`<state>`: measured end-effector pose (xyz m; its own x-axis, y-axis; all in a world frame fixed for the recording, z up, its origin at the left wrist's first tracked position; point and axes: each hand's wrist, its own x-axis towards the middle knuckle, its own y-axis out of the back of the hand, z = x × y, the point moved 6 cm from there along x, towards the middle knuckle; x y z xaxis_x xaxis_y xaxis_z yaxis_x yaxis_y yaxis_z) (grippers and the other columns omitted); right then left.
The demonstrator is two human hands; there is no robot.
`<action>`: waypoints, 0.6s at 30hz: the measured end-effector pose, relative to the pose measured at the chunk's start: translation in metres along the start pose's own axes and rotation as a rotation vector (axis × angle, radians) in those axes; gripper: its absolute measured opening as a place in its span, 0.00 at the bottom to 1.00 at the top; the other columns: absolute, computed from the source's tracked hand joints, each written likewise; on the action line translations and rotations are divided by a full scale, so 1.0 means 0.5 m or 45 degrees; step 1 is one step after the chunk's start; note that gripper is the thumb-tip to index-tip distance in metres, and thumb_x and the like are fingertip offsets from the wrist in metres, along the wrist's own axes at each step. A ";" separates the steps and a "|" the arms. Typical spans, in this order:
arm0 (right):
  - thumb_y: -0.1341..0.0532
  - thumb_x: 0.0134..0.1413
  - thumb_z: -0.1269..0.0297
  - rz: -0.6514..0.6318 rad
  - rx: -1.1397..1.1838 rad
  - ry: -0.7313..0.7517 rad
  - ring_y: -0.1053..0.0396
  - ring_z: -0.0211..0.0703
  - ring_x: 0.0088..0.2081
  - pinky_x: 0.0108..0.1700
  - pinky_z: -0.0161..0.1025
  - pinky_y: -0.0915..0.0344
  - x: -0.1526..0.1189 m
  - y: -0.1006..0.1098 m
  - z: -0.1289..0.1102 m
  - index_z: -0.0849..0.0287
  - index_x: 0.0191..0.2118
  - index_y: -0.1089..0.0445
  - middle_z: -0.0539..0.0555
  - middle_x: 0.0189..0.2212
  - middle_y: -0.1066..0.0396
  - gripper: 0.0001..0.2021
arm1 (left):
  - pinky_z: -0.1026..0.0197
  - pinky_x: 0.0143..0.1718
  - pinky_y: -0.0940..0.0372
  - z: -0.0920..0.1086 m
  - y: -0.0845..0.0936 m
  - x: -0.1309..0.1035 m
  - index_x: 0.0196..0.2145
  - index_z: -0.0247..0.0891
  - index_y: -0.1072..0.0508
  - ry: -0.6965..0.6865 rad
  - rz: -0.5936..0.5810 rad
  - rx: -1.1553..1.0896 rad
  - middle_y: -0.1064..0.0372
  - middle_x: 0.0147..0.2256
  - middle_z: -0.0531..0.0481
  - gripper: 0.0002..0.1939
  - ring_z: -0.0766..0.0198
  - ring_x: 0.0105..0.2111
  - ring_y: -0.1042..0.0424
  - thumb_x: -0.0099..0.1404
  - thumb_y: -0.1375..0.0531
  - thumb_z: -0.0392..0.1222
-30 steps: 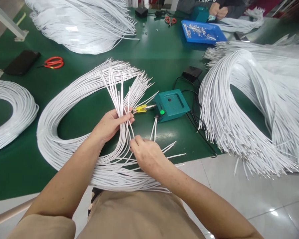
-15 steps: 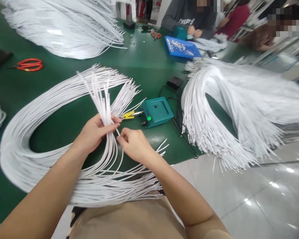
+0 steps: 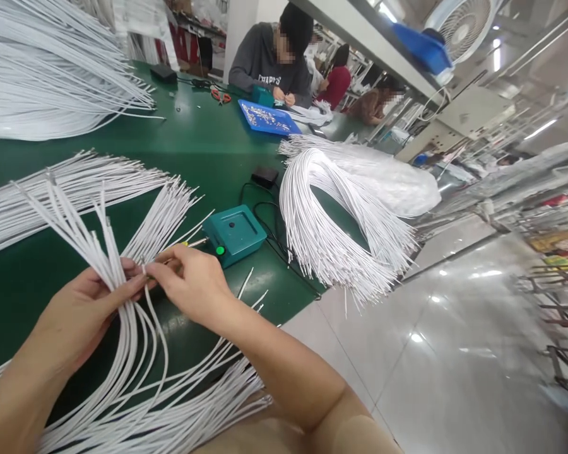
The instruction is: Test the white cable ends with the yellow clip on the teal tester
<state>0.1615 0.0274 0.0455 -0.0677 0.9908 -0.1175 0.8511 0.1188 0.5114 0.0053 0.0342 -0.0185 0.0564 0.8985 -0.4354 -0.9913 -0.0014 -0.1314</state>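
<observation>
My left hand is closed around a bunch of white wires, whose ends fan out above my fingers. My right hand pinches a single white wire near its tip, right against my left fingertips. Just beyond my right hand sits a teal box with a green button and a metal rod on its side. The yellow part at that rod is mostly hidden behind my fingers. More white wires lie in a loop around my hands, with loose ends at left and near my body.
A large wire heap lies at the back left. Another looped bundle rests at the table's right edge, by a black block with cables. Farther back are a blue tray of small parts, red-handled scissors and a seated co-worker.
The view has swung right and up, so everything appears farther left. My right hand has come up to my left fingertips with the single wire. My left hand keeps its bunch.
</observation>
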 end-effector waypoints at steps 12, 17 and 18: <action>0.41 0.54 0.63 -0.045 0.532 -0.035 0.30 0.35 0.27 0.35 0.32 0.36 0.036 -0.036 0.023 0.57 0.27 0.29 0.46 0.23 0.31 0.08 | 0.73 0.36 0.32 0.004 -0.014 -0.014 0.34 0.42 0.28 0.095 0.030 0.007 0.32 0.30 0.58 0.32 0.70 0.31 0.32 0.30 0.24 0.54; 0.40 0.51 0.64 -0.048 0.852 -0.145 0.35 0.32 0.24 0.29 0.30 0.38 0.038 -0.069 0.041 0.58 0.28 0.29 0.46 0.23 0.33 0.05 | 0.73 0.35 0.32 -0.007 -0.001 -0.004 0.34 0.42 0.28 0.048 0.026 0.020 0.31 0.32 0.58 0.30 0.70 0.32 0.32 0.33 0.25 0.54; 0.39 0.50 0.65 -0.053 0.969 -0.224 0.37 0.30 0.22 0.26 0.29 0.41 0.037 -0.076 0.044 0.59 0.27 0.30 0.46 0.22 0.34 0.04 | 0.72 0.36 0.32 -0.008 0.001 -0.001 0.35 0.42 0.28 0.026 0.014 0.036 0.31 0.33 0.57 0.29 0.70 0.33 0.31 0.36 0.25 0.53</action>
<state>0.1395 0.0397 0.0051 -0.0781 0.9541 -0.2893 0.9769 0.0153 -0.2130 0.0050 0.0319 -0.0221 0.0473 0.8894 -0.4548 -0.9949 0.0011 -0.1013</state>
